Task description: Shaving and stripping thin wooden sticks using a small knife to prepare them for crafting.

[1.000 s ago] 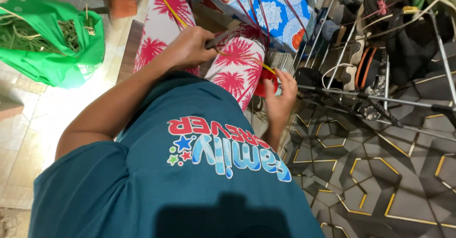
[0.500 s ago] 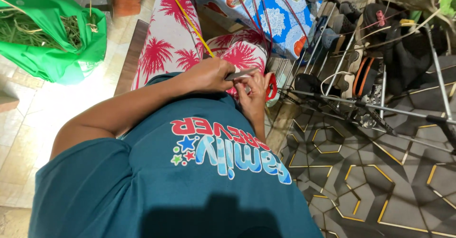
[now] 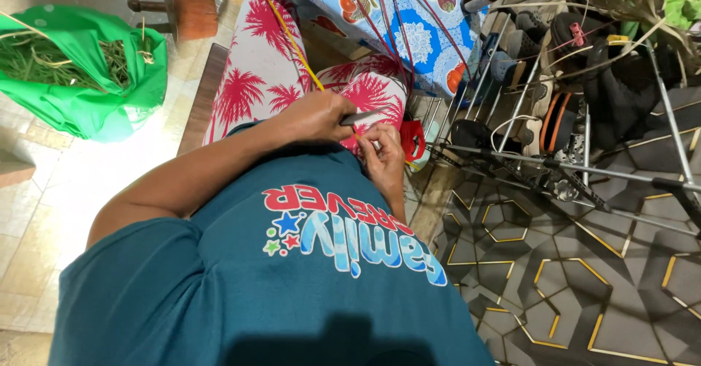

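I am sitting, with my legs in white trousers with pink palm prints [image 3: 252, 81] stretched out ahead. My left hand [image 3: 314, 116] is closed on a small knife whose grey blade [image 3: 361, 117] points right. A thin yellow strip [image 3: 292, 41] runs from that hand up along my leg. My right hand [image 3: 383, 158] sits just below the blade tip, its fingertips pinched on the end of a thin strip. The two hands almost touch over my right knee. A red object [image 3: 413, 138] lies beside my right hand.
A green bag of dried grass strips [image 3: 80, 70] lies at the left by a wooden stool [image 3: 186, 8]. A blue patterned cloth [image 3: 394, 23] with red strips lies ahead. A metal shoe rack [image 3: 584, 117] stands on the right over a grey and gold patterned floor [image 3: 584, 293].
My right hand came up from beside my hip to meet the left hand at the knife blade. My left hand drew back toward my body with the knife.
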